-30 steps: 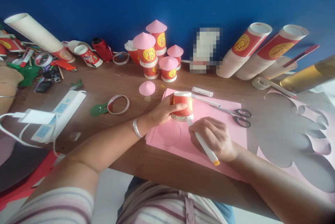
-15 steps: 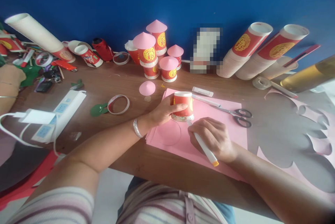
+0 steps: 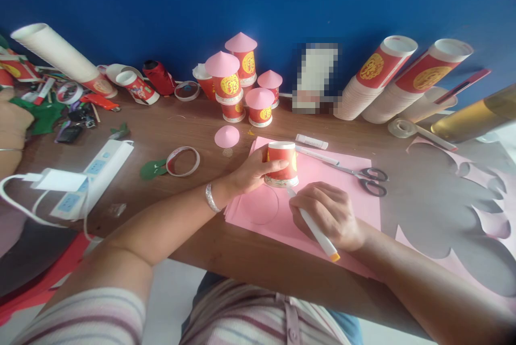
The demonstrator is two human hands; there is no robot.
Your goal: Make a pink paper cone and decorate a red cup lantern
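My left hand [image 3: 255, 170] is wrapped round the left side of a short red paper cup [image 3: 282, 165] with a patterned white band at its bottom. The cup is over the upper part of a stack of pink paper [image 3: 346, 189]. In my right hand [image 3: 324, 213] is a white marker [image 3: 318, 232] with an orange end, its tip close to the cup's lower band. A drawn circle [image 3: 260, 205] shows on the pink paper below the cup. Black-handled scissors [image 3: 368, 175] and a slim pen [image 3: 320, 156] lie on the paper's right side.
Red cups with pink cone tops [image 3: 228, 79] stand at the back. Leaning cup stacks [image 3: 358, 92] and tape [image 3: 402, 127] are back right; pink scraps [image 3: 489, 221] lie right. A power strip [image 3: 94, 178] is left, and another person's arm [image 3: 12, 124] shows at the far left.
The marker's tip has shifted very slightly left beside the cup's base. At the far left, the other person's arm has moved a little outward.
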